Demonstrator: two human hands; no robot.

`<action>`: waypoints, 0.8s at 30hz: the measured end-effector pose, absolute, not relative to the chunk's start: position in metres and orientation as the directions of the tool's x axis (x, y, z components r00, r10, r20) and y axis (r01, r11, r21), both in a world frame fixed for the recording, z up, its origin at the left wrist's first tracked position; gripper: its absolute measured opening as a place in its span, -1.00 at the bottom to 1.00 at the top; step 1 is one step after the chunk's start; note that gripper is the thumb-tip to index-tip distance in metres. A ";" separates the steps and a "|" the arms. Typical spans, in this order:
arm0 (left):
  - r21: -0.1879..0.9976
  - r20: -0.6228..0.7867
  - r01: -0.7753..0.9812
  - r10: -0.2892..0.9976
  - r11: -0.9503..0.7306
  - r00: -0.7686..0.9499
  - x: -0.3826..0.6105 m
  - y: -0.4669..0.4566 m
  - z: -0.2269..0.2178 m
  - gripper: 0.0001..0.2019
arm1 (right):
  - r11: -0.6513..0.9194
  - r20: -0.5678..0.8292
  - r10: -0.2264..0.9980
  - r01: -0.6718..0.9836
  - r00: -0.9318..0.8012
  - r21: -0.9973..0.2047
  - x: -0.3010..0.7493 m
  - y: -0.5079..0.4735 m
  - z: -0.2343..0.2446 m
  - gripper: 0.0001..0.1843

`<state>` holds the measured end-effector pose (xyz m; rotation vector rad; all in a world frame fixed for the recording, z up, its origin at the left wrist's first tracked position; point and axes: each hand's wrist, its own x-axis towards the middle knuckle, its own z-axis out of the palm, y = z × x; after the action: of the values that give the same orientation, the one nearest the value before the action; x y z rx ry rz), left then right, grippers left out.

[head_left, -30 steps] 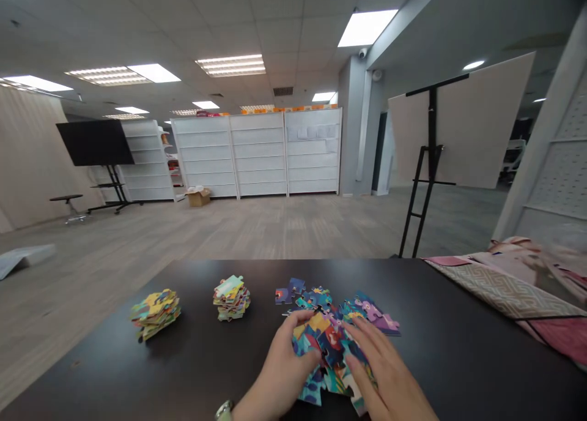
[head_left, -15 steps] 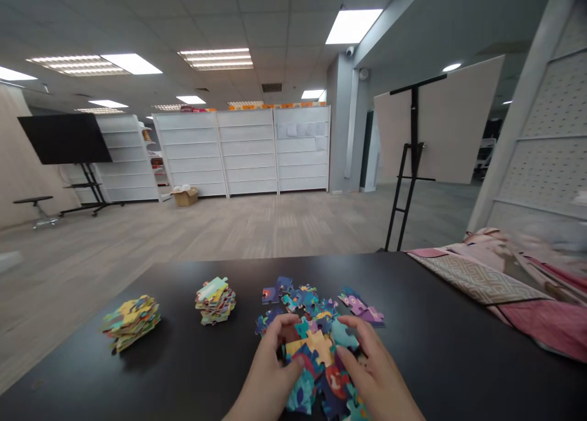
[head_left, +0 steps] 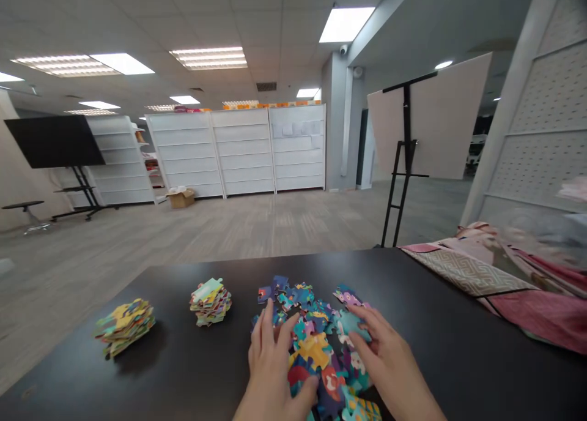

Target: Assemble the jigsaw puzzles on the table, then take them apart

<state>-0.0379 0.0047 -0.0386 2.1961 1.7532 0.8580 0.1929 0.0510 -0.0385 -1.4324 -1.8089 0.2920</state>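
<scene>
A loose heap of jigsaw puzzle pieces [head_left: 314, 347] in blue, teal, yellow and purple lies on the black table between my hands. My left hand [head_left: 275, 363] reaches over the heap's left side, fingers stretched and apart, thumb low by a red and blue piece. On the other side my right hand [head_left: 389, 353] is open, with thumb and index finger spread beside a teal puzzle piece [head_left: 347, 323]; whether they touch it I cannot tell. Two stacks stand to the left: a puzzle-piece stack topped in pale green [head_left: 211, 301] and a leaning yellow-topped stack [head_left: 126, 326].
The black table [head_left: 192, 372] runs out to its far edge ahead. Folded pink and patterned fabric [head_left: 495, 280] covers its right side. Beyond stand a board on a black easel [head_left: 401, 182], white shelving [head_left: 243, 152], a cardboard box [head_left: 182, 199] and a screen on a wheeled stand [head_left: 55, 141].
My left hand has opened, its fingers stretching forward over the heap's left edge. My right hand has shifted slightly right. Pieces between the hands have spread, and the view has turned a little.
</scene>
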 end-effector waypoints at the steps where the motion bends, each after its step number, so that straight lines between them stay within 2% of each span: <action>1: 0.444 0.309 0.845 0.936 -0.298 0.168 -0.040 0.006 -0.039 -0.18 | 0.328 0.411 0.909 0.727 -0.069 -0.603 0.196 0.052 -0.037 -0.51; 4: 0.299 0.253 0.845 0.891 -0.443 0.378 -0.045 0.012 -0.037 -0.20 | 0.339 0.353 0.922 0.770 -0.158 -0.541 0.203 0.047 -0.028 -0.53; 6: 0.261 0.184 0.795 0.837 -0.548 0.516 -0.048 0.015 -0.032 -0.27 | 0.399 0.277 0.916 0.742 -0.290 -0.540 0.208 0.037 -0.019 -0.57; 9: 0.316 0.119 0.719 0.777 -0.619 0.618 -0.052 0.016 -0.015 -0.33 | 0.446 0.112 0.868 0.659 -0.484 -0.606 0.213 0.019 -0.005 -0.52; 12: 0.407 0.092 0.716 0.805 -0.568 0.586 -0.056 0.012 0.005 -0.42 | 0.386 0.023 0.877 0.675 -0.480 -0.628 0.217 0.009 -0.003 -0.40; 14: 0.444 0.074 0.732 0.835 -0.517 0.545 -0.060 0.008 0.013 -0.50 | 0.371 0.040 0.894 0.686 -0.447 -0.626 0.218 0.011 -0.007 -0.44; 19: 0.437 0.141 0.754 0.866 -0.490 0.481 -0.074 0.006 0.008 -0.60 | 0.431 0.205 0.898 0.681 -0.390 -0.592 0.211 0.031 -0.014 -0.74; 22: 0.410 0.189 0.745 0.848 -0.526 0.495 -0.076 0.006 0.003 -0.61 | 0.467 0.297 0.884 0.697 -0.361 -0.544 0.206 0.032 -0.005 -0.72; 24: 0.395 0.206 0.737 0.835 -0.549 0.511 -0.074 0.006 0.002 -0.62 | 0.471 0.318 0.882 0.679 -0.348 -0.563 0.205 0.019 0.003 -0.70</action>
<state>-0.0735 0.0060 0.0018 2.4984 1.3287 0.5476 0.2053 0.0193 0.0028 -1.2896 -2.1323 0.4481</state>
